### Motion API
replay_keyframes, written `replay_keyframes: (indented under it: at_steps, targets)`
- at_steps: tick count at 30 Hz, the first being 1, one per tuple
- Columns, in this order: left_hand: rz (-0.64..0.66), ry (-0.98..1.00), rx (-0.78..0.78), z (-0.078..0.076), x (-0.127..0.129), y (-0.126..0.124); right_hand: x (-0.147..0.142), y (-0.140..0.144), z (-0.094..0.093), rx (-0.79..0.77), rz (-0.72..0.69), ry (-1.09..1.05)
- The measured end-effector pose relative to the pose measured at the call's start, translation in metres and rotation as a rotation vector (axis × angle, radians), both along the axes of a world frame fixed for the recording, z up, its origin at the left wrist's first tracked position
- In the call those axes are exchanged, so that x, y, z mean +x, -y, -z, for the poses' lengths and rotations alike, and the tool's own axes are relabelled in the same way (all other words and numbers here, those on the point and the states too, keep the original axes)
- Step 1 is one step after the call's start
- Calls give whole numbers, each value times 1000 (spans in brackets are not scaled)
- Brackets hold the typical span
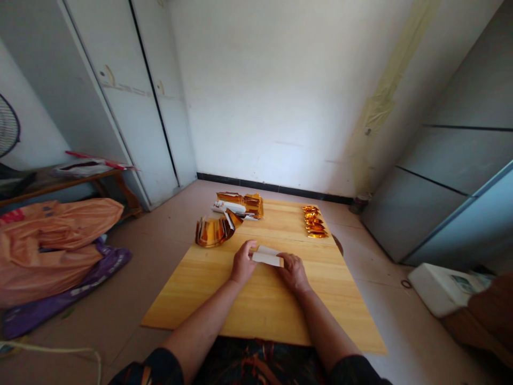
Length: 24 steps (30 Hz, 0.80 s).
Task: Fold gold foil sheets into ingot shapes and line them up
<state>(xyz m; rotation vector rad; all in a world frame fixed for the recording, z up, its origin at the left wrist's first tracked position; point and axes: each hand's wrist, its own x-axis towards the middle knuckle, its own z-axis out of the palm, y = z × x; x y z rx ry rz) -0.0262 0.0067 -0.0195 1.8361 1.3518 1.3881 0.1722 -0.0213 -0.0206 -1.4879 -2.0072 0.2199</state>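
Note:
Over the middle of the wooden table [272, 315] I hold a small folded white card [266, 259] by its two ends. My left hand [243, 263] grips its left end between thumb and fingers. At the right end, my right hand [294, 271] has its fingers closed on the card. A fold runs along the card, with a second white panel behind the front one. Beyond my left hand lies a curved stack of shiny gold-orange sheets [212, 230]. Farther back is another pile of gold and white pieces [253, 204].
Several crumpled gold foil pieces [315, 222] form a row near the table's right edge. Orange and purple bags [60, 251] lie on the floor at left. A white foam box [436, 289] stands at right, below a grey refrigerator [449, 160]. Cabinets [120, 96] line the left.

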Motion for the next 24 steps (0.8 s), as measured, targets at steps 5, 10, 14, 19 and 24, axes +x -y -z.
replay_keyframes:
  at_steps: [5, 10, 14, 19, 24]
  targets:
    - [18, -95, -241, -6, 5, -7, 1, -3, 5, -39, 40, -161]
    - [12, -257, -292, -9, 12, -11, 2, -5, 5, -139, 34, -374]
    - [26, -297, -257, -6, 12, -11, -1, -6, 2, -121, 89, -322]
    - [33, -323, -216, -5, 11, -10, -3, -5, -1, -57, 96, -154]
    - [13, -397, -136, -9, 11, -7, -2, -4, 1, -7, 58, -71]
